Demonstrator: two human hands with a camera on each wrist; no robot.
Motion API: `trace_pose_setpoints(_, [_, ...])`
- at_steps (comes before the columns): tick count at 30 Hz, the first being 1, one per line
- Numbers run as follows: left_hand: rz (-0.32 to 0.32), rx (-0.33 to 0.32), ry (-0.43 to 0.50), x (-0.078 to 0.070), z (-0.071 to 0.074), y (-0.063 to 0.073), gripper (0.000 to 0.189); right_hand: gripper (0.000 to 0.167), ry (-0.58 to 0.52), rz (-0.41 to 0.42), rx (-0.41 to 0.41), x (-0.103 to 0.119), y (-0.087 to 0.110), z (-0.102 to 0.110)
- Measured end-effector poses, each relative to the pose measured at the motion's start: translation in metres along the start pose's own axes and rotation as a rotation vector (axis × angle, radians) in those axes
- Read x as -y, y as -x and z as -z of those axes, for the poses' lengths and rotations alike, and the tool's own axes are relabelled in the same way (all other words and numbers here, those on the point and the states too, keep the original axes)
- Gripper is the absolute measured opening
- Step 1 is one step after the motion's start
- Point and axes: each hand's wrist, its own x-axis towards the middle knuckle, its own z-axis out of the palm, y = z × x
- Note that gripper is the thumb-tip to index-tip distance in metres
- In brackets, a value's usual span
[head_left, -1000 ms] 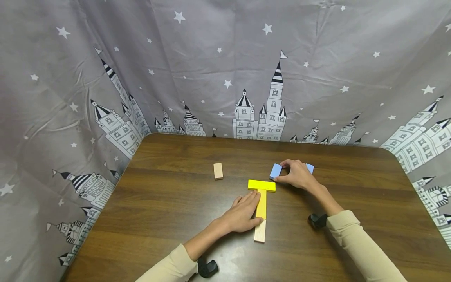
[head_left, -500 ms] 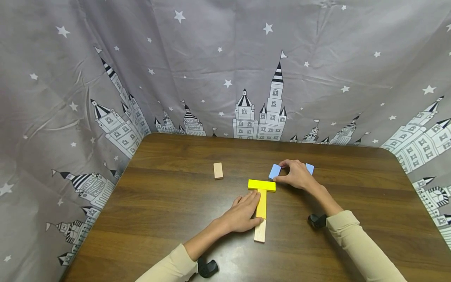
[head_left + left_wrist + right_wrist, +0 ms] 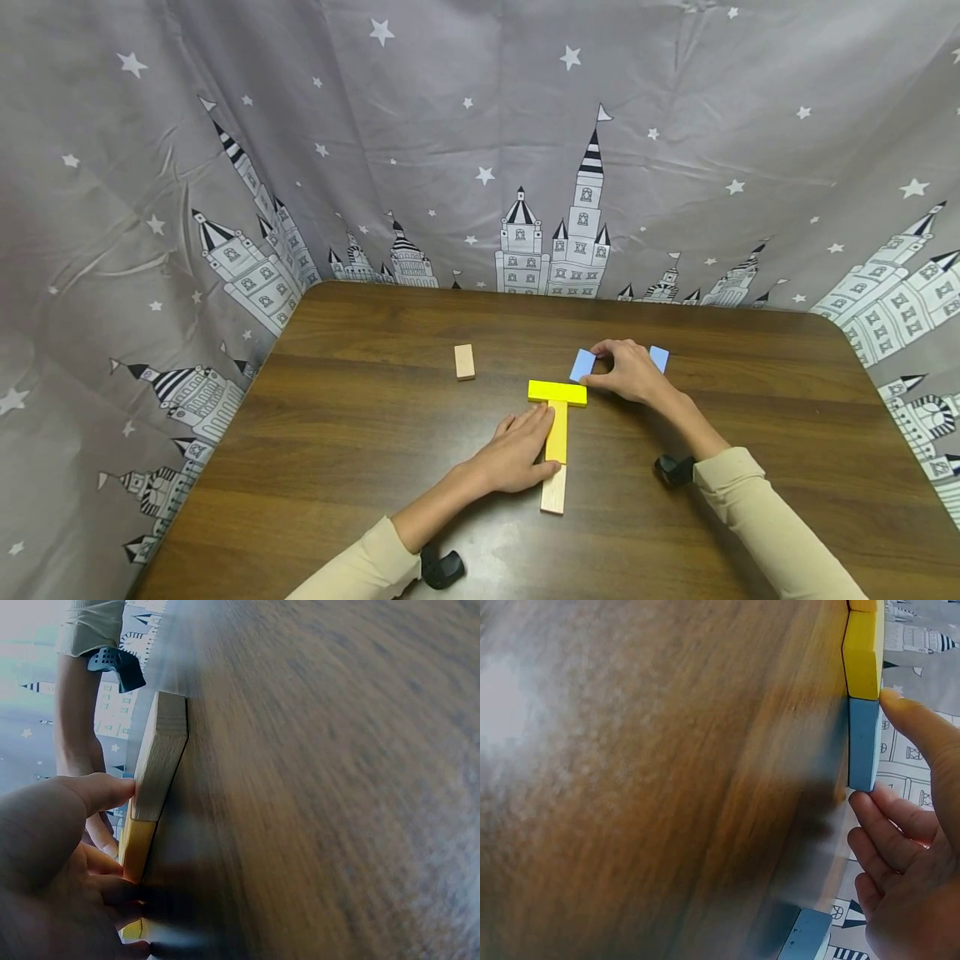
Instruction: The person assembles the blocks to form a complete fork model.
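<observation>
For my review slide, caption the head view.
Left hand touches a T of blocks; right hand grips a blue block.

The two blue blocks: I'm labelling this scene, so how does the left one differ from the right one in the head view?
The left blue block is pinched by the right hand; the right blue block is held by neither hand. The left blue block is right beside the bright yellow block, while the right blue block lies well apart from it. Both share a similar blue colour.
</observation>
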Motion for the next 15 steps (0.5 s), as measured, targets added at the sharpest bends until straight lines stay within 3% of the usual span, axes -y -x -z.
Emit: trace_pose_setpoints(15, [-0.006,-0.014,-0.005,-0.0009,0.0006,0.0005,0.078,0.059,-0.006,0.02,0.001,-0.0013,0.0014,-0.0004])
